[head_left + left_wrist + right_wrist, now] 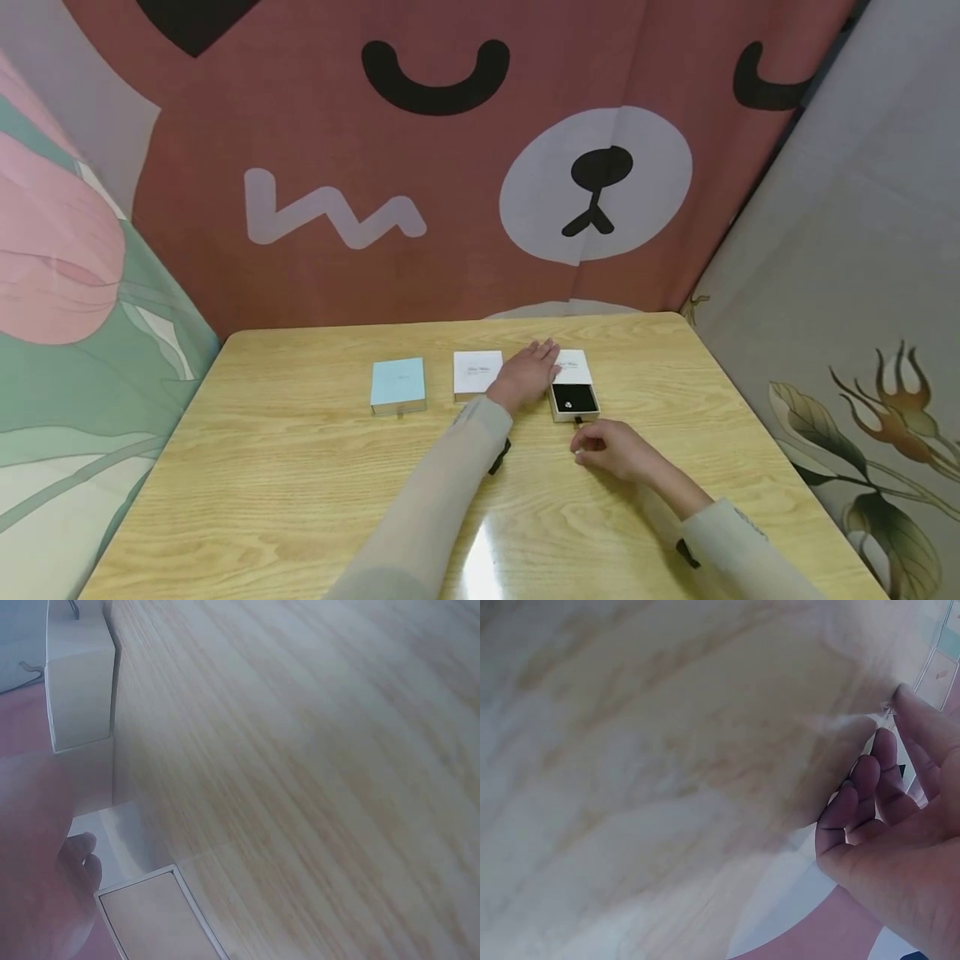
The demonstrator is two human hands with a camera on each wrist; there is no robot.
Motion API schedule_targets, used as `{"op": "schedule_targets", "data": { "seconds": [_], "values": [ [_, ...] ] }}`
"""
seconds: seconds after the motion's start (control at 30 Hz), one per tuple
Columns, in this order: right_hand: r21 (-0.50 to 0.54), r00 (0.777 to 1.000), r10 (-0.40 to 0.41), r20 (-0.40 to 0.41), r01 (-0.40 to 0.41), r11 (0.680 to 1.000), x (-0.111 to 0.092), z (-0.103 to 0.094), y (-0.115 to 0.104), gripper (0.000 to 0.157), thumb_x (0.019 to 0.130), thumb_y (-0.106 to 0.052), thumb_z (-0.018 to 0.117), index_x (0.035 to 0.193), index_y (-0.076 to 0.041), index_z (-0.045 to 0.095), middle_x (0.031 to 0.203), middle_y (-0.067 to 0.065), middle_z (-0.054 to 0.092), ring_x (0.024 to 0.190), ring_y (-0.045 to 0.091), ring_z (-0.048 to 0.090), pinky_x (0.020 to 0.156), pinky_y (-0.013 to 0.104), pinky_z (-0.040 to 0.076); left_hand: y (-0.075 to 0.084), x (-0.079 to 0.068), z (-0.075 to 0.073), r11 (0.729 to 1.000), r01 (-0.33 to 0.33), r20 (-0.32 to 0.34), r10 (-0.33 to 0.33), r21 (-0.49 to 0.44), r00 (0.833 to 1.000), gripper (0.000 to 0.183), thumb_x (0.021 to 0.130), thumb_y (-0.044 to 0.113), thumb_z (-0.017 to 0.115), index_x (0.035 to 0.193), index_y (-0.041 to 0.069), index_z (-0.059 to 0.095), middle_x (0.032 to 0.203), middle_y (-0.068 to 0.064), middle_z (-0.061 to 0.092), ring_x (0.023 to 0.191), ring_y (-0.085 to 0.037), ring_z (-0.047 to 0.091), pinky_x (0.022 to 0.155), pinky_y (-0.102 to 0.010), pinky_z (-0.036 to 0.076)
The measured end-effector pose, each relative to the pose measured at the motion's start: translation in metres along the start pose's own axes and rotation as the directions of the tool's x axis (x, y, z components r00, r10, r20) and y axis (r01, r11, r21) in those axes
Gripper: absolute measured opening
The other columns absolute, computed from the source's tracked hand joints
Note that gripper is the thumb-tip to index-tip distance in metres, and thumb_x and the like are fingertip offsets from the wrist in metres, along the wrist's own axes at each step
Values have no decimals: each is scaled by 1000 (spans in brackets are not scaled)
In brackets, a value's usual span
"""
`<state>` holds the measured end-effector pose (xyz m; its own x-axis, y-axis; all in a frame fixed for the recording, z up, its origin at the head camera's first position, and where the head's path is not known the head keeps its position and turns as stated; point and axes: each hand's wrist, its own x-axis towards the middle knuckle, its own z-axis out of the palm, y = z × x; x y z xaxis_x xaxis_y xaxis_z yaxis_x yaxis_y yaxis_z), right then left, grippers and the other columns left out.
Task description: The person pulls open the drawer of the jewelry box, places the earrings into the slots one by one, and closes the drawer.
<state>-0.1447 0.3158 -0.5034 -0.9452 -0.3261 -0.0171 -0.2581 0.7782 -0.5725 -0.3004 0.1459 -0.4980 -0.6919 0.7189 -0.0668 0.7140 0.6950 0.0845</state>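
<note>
A small white drawer box (572, 367) stands at the right of a row, its drawer (558, 412) slid out toward me. Inside the drawer is a black pad (583, 393) with one small shiny stud (567, 405) on it. My left hand (525, 375) reaches across to this box, fingers extended and touching the left part of its lid. Just in front of the drawer's dark pull tab (577, 420), my right hand (617, 450) pinches a tiny sparkling stud (889, 711) between thumb and forefinger. Its other fingers (866, 780) are curled.
Left of the open box stands another white box (477, 367), partly overlapped by my left hand in the head view. Farther left is a light blue box (398, 382). All are on a wood-grain table (300, 483), with a printed bear curtain (337, 283) behind it.
</note>
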Motion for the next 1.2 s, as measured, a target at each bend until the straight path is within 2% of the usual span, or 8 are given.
{"op": "schedule_targets", "data": {
  "seconds": [0.17, 0.4, 0.63, 0.9, 1.2],
  "values": [
    [-3, 1000, -17, -5, 17, 1000, -1, 0, 0, 4, 89, -12, 77, 90, -14, 74, 80, -13, 62, 75, -1, 52, 67, 22, 48, 2, -1, 0, 1000, 5, -9, -5, 3, 1000, 56, 113, 37, 20, 163, 13, 20, 170, -3, 18, 155, -25, 20, 127, -31, 16],
    [4, 1000, 7, -20, -7, 1000, 0, -2, -3, 6, 89, -8, 76, 88, -13, 73, 79, -11, 64, 74, 0, 56, 67, 22, 51, 2, 0, 1, 1000, 3, -11, -3, 10, 1000, 56, 113, 38, 20, 164, 14, 19, 170, -3, 18, 155, -25, 20, 127, -30, 15],
    [14, 998, 13, -54, -13, 1000, 2, -3, -7, 8, 89, -5, 74, 87, -13, 72, 80, -9, 66, 74, 1, 58, 67, 22, 53, 2, -2, -2, 1000, -5, -6, 5, -16, 1000, 56, 113, 37, 20, 163, 12, 20, 170, -5, 18, 155, -28, 20, 127, -35, 17],
    [21, 996, 26, -87, -25, 999, 2, -8, -6, 7, 89, -2, 72, 92, -8, 73, 82, -7, 69, 75, 3, 62, 66, 21, 55, 2, -2, -1, 1000, 8, -1, -8, -6, 1000, 56, 113, 37, 20, 163, 13, 20, 170, -3, 18, 155, -26, 20, 127, -33, 17],
    [72, 987, 88, -135, -79, 994, 3, -18, -9, 7, 89, -5, 75, 95, -7, 77, 84, -3, 74, 76, 8, 67, 64, 21, 56, 2, -1, 0, 1000, 10, 7, -10, -13, 1000, 56, 113, 38, 19, 164, 14, 18, 170, -3, 17, 156, -26, 18, 127, -34, 16]
  ]
}}
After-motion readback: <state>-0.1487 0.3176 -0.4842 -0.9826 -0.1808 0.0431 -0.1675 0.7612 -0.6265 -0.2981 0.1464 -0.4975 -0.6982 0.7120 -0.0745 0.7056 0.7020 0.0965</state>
